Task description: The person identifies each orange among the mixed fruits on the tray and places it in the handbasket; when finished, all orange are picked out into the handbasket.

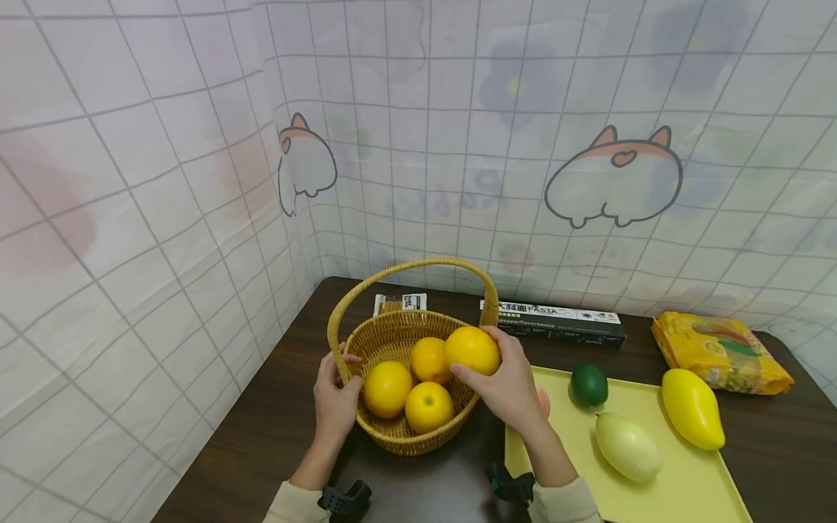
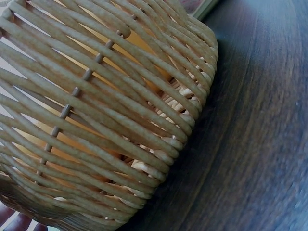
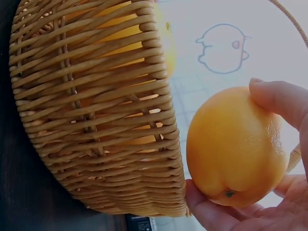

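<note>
A wicker basket [image 1: 408,443] with a tall arched handle stands on the dark wooden table. Inside it lie three oranges [image 1: 388,389]. My left hand [image 1: 335,399] grips the basket at its left rim, by the foot of the handle, with the thumb on the near side. Over the right rim, my right hand [image 1: 513,385] holds another orange [image 1: 472,351] between thumb and fingers. The right wrist view shows that held orange [image 3: 236,147] just beyond the basket's rim, the fingertips beneath it near the weave. Basket wall [image 2: 96,106] fills most of the left wrist view.
Right of the basket lies a yellow tray [image 1: 562,472] bearing a dark green fruit [image 1: 589,386], a pale green fruit [image 1: 628,447], a yellow mango [image 1: 693,409] and a partly hidden reddish item. Behind are a pasta box [image 1: 556,325], a yellow packet [image 1: 719,352] and a small packet [image 1: 400,303].
</note>
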`<action>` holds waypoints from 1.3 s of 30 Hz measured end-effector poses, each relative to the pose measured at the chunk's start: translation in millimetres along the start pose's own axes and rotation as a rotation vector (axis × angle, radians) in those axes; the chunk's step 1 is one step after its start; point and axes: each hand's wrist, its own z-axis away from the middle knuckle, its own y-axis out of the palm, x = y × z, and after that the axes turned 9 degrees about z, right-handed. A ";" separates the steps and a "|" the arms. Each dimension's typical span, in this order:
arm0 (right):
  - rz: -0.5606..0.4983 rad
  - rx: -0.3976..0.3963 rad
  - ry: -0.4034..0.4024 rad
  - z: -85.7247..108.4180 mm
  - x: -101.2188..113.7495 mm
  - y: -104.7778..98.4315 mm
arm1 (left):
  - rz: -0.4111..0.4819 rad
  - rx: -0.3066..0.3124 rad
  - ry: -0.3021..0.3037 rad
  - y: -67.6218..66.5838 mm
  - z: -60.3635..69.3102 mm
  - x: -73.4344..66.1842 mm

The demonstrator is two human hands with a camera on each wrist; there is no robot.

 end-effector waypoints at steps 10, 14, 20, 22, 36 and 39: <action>0.014 0.010 -0.032 -0.5 -4.1 0.0 | 0.007 -0.003 -0.013 1.8 1.1 -6.2; 0.026 0.013 -0.045 -0.4 -5.5 -1.5 | 0.009 0.008 -0.013 2.6 5.7 -25.5; 0.031 0.033 -0.064 -0.1 -6.0 0.4 | -0.008 0.018 -0.016 2.9 10.3 -44.8; 0.033 0.041 -0.073 -0.1 -5.7 2.3 | -0.007 0.014 -0.019 3.0 10.5 -46.2; 0.045 0.051 -0.173 -0.2 -4.3 11.2 | -0.001 0.013 -0.014 2.6 9.6 -44.0; 0.033 0.041 -0.198 -0.4 -4.5 12.8 | 0.002 0.017 -0.028 2.8 9.7 -44.4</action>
